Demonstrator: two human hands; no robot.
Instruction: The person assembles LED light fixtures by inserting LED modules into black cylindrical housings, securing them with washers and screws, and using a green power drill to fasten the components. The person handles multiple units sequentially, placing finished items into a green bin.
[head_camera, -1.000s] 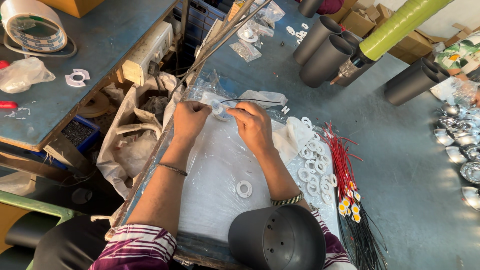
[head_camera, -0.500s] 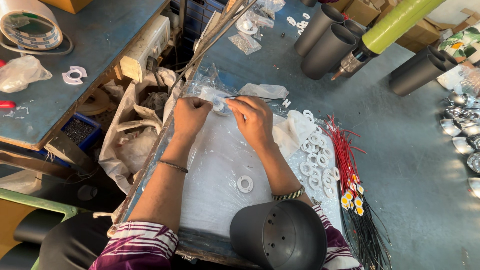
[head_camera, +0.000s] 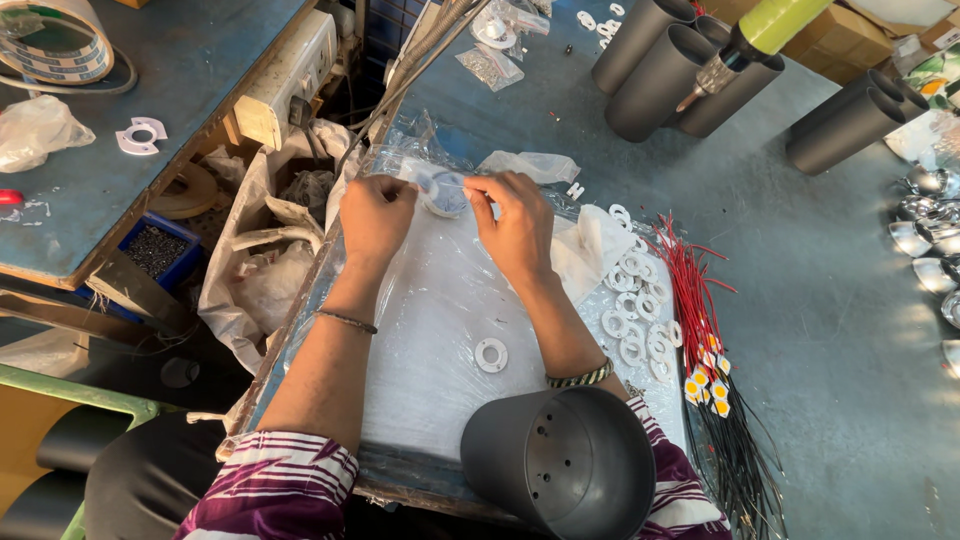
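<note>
My left hand (head_camera: 375, 218) and my right hand (head_camera: 518, 225) meet over a small white ring inside clear plastic wrap (head_camera: 443, 190), pinching it from both sides. They work above a white sheet (head_camera: 440, 330) laid on the blue-grey bench. One loose white ring (head_camera: 491, 354) lies on the sheet near my right forearm. A dark grey metal cup (head_camera: 560, 465) rests open-mouthed at my lap edge.
A pile of white rings (head_camera: 636, 300) and a bundle of red and black wires with yellow square chips (head_camera: 705, 330) lie to the right. Dark tubes (head_camera: 660, 70) stand at the back. Shiny reflectors (head_camera: 925, 240) line the right edge. A bag-lined bin (head_camera: 270, 270) sits left.
Both hands have stayed together on the wrapped ring, with only small finger shifts. The view has drifted slightly.
</note>
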